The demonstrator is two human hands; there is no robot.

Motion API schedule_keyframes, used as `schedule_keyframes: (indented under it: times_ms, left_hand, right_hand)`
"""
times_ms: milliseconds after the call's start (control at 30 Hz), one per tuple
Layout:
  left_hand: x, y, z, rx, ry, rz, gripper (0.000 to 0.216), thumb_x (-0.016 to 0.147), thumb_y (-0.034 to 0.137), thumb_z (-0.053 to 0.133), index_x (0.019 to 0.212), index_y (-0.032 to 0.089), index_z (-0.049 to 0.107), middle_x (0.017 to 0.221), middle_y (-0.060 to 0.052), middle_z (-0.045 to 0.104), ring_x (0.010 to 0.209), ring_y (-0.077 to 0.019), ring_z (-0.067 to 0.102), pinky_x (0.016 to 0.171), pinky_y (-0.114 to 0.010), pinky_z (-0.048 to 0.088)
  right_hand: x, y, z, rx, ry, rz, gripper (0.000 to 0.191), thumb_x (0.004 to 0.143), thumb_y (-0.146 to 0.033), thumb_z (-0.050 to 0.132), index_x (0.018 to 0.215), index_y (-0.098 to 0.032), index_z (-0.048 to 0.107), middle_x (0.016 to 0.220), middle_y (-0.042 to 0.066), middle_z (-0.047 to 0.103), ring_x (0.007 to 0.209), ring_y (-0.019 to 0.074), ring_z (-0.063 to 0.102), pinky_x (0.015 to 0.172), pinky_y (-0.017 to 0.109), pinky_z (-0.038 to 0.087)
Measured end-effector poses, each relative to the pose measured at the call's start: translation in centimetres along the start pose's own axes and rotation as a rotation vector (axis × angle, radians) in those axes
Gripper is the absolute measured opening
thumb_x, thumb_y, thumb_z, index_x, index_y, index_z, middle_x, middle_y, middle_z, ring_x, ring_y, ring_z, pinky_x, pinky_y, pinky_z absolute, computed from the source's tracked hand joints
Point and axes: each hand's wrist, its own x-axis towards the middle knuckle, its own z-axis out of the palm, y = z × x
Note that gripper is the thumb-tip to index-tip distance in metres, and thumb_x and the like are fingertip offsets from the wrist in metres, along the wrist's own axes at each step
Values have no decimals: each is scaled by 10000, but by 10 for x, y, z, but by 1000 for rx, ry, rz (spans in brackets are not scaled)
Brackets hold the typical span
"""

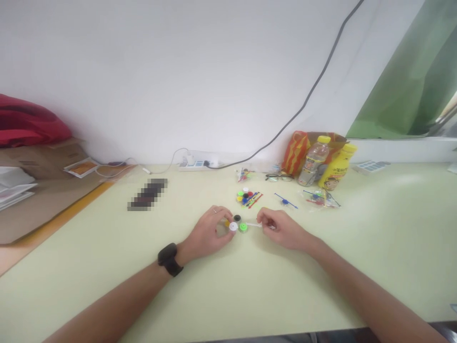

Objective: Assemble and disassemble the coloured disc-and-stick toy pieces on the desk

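Note:
My left hand [210, 231], with a black watch on its wrist, curls thumb and fingers around a small white round plastic piece [233, 226]. A yellow piece [227, 223] shows partly behind my fingers. Touching or close beside them are a black round piece [237, 218] and a bright green one [243, 227]. To the right, my right hand [276, 226] is closed in a pinch on a thin white plastic stick [254, 224], which points left toward the green piece. My fingers cover the stick's other end.
Coloured round pieces [245, 193] and sticks [254, 200] lie behind my hands. A blue stick [285, 201], bagged parts [321, 198], glasses [278, 177] and two bottles [314, 161] are farther right. A power strip [198, 164] lies by the wall; a cardboard box [46, 162] stands left.

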Motion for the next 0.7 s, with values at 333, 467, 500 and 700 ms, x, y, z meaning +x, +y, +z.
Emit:
schedule_keyframes:
  times_ms: [333, 467, 500, 700]
  left_hand:
    - [-4, 15, 8, -46, 165, -90, 102, 884, 261, 627, 981, 240, 603, 999, -40, 696, 917, -218, 653, 818, -357, 550]
    - [-8, 35, 12, -122, 151, -46, 170, 861, 237, 639, 1023, 244, 590, 1020, -52, 715, 926, -229, 679, 842, -373, 563]
    - [-10, 39, 13, -153, 126, -25, 181, 857, 230, 642, 1029, 244, 587, 1024, -55, 719, 930, -229, 687, 849, -373, 566]
    - [-17, 47, 19, -264, -237, 48, 231, 855, 188, 658, 1066, 268, 605, 1387, -69, 658, 1294, -266, 622, 1084, -425, 521]
  right_hand:
    - [-1, -24, 40, 183, -150, -102, 123, 897, -127, 504, 902, -240, 553, 778, -22, 606, 671, 148, 534, 615, 265, 405]
    - [2, -16, 32, 124, -61, -79, 120, 900, -137, 515, 922, -240, 572, 788, -14, 634, 692, 159, 561, 642, 275, 427]
    - [3, -12, 28, 115, -23, -57, 102, 907, -153, 522, 926, -239, 573, 775, -16, 629, 680, 159, 557, 636, 276, 428]
    - [8, 10, 14, 100, 184, 7, 59, 940, -248, 549, 990, -241, 579, 726, -25, 599, 615, 156, 520, 594, 286, 427]
